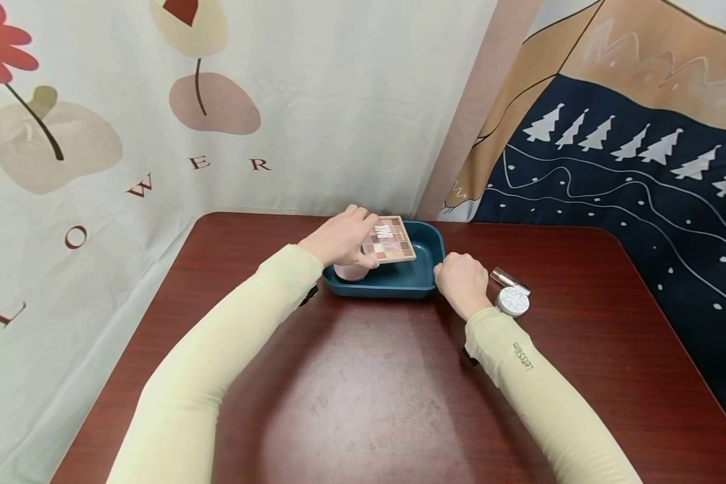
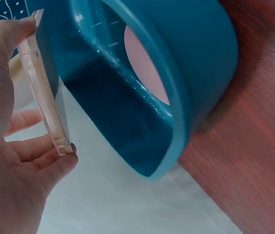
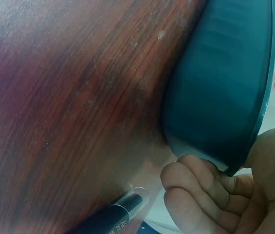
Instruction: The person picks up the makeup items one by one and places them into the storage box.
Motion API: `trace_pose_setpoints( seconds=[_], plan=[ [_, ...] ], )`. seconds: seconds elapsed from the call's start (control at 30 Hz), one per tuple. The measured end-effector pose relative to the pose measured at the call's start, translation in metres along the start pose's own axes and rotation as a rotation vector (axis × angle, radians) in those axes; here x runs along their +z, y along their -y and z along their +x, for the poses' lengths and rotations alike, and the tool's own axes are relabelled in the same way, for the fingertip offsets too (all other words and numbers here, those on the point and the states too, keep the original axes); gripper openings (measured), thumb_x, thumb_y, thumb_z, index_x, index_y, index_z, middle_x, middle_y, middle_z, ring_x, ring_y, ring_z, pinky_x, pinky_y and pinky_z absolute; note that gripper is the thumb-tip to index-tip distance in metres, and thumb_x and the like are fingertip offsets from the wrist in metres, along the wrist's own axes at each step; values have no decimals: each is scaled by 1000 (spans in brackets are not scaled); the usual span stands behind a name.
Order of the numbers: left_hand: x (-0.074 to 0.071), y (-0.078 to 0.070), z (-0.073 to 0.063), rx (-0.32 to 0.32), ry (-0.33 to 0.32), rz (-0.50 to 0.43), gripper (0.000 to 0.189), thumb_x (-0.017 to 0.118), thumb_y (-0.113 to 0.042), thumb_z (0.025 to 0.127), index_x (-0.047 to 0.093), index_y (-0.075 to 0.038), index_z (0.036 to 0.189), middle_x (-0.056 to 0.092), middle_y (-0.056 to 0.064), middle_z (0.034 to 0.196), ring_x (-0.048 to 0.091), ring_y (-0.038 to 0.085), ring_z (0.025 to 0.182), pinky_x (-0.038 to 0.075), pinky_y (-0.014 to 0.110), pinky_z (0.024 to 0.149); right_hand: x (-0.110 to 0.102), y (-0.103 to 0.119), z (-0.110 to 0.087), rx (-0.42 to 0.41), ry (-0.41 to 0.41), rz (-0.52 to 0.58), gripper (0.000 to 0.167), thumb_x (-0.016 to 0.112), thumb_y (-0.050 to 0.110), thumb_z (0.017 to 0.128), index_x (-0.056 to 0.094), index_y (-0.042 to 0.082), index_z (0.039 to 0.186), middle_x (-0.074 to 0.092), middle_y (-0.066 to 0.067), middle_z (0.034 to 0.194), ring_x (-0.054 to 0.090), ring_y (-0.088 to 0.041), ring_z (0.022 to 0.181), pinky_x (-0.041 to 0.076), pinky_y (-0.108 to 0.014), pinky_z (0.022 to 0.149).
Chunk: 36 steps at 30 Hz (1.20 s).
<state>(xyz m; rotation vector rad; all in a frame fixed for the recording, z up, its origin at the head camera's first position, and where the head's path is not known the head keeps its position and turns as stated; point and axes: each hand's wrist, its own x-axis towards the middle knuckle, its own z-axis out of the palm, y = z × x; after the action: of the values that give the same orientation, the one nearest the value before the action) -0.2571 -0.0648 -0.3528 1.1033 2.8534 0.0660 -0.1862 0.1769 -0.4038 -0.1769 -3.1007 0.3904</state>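
Note:
My left hand (image 1: 346, 236) grips an eyeshadow palette (image 1: 390, 240) by its edges, fingers on one side and thumb on the other. In the left wrist view the palette (image 2: 44, 95) is seen edge-on, tilted above the opening of a blue-green basin (image 2: 186, 92). Inside the basin, at its left end, a pink rounded item (image 1: 351, 272) shows, partly covered by the left hand. At the basin's right end my right hand (image 1: 463, 282) holds the rim. Its curled fingers (image 3: 195, 180) lie along the outer wall in the right wrist view.
Right of the right hand, a shiny lipstick-like tube (image 1: 508, 279) lies by a round silver-white compact (image 1: 513, 301). The brown wooden table (image 1: 363, 396) ends at the back against a white printed curtain (image 1: 339, 107); a dark tree-patterned cloth (image 1: 617, 181) hangs on the right.

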Motion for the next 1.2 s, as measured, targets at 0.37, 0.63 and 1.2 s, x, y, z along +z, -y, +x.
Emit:
trace_pose_setpoints(
  seconds=[0.37,0.63,1.2],
  plan=[
    [0,-10,10,43,35,2,82,77,-51,87,46,-4,147,54,17,137,47,30,123,48,39,107,-1,1,3,13,33,-1,37,54,20,99,64,6,66,59,-11,61,61,-31,61,53,-40,53],
    [5,-21,19,87,86,24,83,77,-51,88,44,-3,149,53,16,136,46,29,122,48,38,106,-1,-1,2,21,42,2,36,53,21,98,64,5,67,60,-12,64,61,-32,64,53,-41,55],
    [14,-38,36,105,159,98,84,78,-50,87,45,-6,150,54,16,141,47,29,129,48,37,108,1,-2,1,6,-12,6,33,56,19,96,66,4,68,66,-18,71,65,-37,67,57,-49,59]
  ],
)
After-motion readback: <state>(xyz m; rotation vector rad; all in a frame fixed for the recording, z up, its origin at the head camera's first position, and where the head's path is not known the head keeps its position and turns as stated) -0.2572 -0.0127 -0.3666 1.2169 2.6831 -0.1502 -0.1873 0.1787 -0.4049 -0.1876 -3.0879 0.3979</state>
